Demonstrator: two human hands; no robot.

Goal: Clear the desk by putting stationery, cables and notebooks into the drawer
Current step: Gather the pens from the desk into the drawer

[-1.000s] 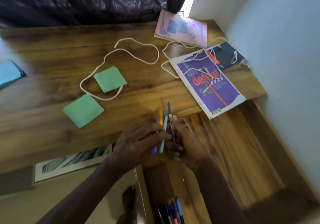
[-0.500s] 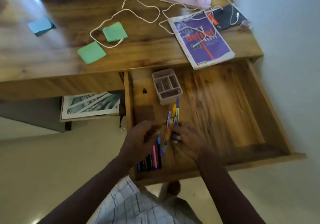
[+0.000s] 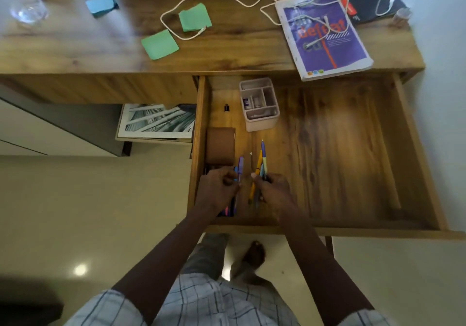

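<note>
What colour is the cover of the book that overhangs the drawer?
The book is mostly purple with orange-red lettering and a white border; head view.

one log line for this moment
phase: stowing pens | left hand: grips purple pen | right hand: grips pen bunch | place: over open drawer | on desk: cable, notebook

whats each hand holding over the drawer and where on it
Left hand pinches purple and blue pens about mid-barrel; right hand grips a bundle of pens around their middles.

Soft daylight, perhaps from upper left, glare on floor (image 3: 80, 269), blurred corners, wide-angle bowing
</note>
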